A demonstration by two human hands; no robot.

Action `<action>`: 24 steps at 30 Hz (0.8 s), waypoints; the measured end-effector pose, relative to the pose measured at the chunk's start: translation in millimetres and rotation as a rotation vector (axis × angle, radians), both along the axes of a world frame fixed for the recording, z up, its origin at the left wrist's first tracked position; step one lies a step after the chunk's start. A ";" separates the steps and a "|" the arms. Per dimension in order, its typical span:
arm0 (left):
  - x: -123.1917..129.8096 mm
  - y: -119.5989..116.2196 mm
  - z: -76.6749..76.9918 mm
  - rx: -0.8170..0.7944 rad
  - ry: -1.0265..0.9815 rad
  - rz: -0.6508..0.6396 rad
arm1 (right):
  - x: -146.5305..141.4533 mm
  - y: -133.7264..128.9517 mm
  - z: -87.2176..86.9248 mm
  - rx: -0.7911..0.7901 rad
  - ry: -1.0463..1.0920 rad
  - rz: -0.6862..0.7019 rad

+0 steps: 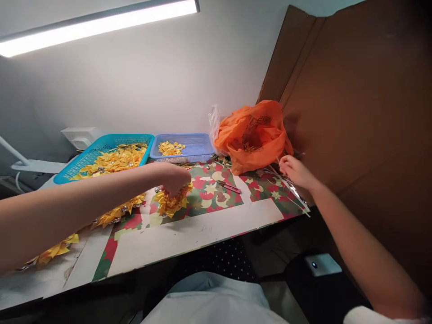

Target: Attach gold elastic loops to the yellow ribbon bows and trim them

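My left hand (pixel 173 177) reaches down onto a bunch of yellow ribbon bows (pixel 173 204) with small silvery bits. Its fingers close into the bunch, and their tips are partly hidden. Beside the orange bag, my right hand (pixel 297 172) is closed in a pinch at the end of a thin white strip (pixel 277 161). More pale strips and a shiny clear wrapper (pixel 297 191) lie under that hand. Between the hands, a pair of small pink thread snips (pixel 229 186) rests on the patterned table covering (pixel 205 200).
A teal basket (pixel 83 162) heaped with yellow bows stands left. Behind, a blue basket (pixel 197 146) holds a few bows. An orange bag (pixel 248 155) gapes open at the back right, near a large cardboard sheet (pixel 357 103). A white device (pixel 323 264) lies below the table.
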State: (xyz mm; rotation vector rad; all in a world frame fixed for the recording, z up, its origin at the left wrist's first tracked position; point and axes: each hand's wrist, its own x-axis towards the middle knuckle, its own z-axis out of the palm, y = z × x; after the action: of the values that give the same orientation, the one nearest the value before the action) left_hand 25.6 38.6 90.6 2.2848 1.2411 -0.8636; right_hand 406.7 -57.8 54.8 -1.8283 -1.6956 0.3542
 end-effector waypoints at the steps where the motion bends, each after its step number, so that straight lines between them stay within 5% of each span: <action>1: -0.1 2.8 6.3 0.016 -0.044 0.013 | -1.7 -5.3 7.7 0.014 0.035 0.011; 7: 4.3 15.3 30.4 0.086 -0.414 0.171 | -72.1 -30.1 19.2 -0.192 0.457 0.191; 11: 12.8 11.3 13.6 0.094 -0.571 0.304 | -148.1 -27.8 -4.1 -0.324 0.650 0.305; 14: 15.6 5.6 -5.7 0.057 -0.634 0.389 | -188.1 -15.3 -25.5 -0.320 0.723 0.241; 24: 7.6 -1.2 -39.0 -0.101 -0.688 0.509 | -216.4 8.9 -70.4 -0.317 0.741 0.175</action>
State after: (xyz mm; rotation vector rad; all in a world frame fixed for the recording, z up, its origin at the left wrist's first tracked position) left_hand 33.1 37.4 51.6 1.7995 1.2964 0.0477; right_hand 190.4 -48.9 -15.6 -1.4655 -1.3059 1.2597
